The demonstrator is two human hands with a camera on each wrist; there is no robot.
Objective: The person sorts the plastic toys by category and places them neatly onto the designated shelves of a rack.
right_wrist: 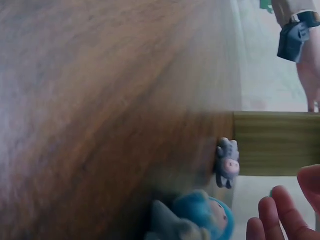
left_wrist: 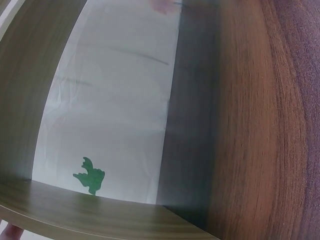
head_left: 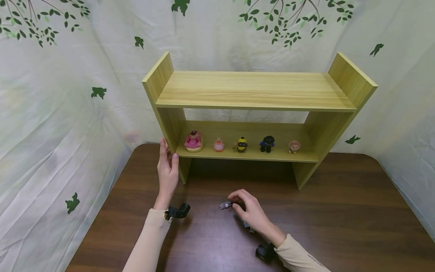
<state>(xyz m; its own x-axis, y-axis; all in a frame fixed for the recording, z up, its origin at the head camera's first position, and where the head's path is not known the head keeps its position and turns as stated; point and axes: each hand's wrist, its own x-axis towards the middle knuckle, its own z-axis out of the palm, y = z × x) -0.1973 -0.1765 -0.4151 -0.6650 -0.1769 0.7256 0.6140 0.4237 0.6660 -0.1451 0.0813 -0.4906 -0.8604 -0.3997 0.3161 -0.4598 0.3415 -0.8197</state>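
Observation:
My left hand [head_left: 167, 177] holds the left side panel of a light wooden shelf [head_left: 251, 155], thumb at its front edge and fingers along the outer face. Above the tabletop, my right hand [head_left: 250, 209] reaches with thumb and fingers apart beside a small grey figurine [head_left: 225, 205] with a pinkish muzzle. That grey figurine [right_wrist: 228, 164] lies past the fingers in the right wrist view. Nearer the wrist is a blue-hooded figurine [right_wrist: 205, 212], partly hidden under the hand in the head view, with a grey-blue piece [right_wrist: 167, 222] against it.
On the lower shelf board stand a pink figurine [head_left: 193, 141], a pale pink one [head_left: 219, 144], a yellow-and-black one [head_left: 241, 144], a dark blue-clad one [head_left: 267, 144] and a brownish-pink one [head_left: 294, 146]. The brown table [head_left: 357, 204] meets leaf-printed cloth [head_left: 217, 34] behind.

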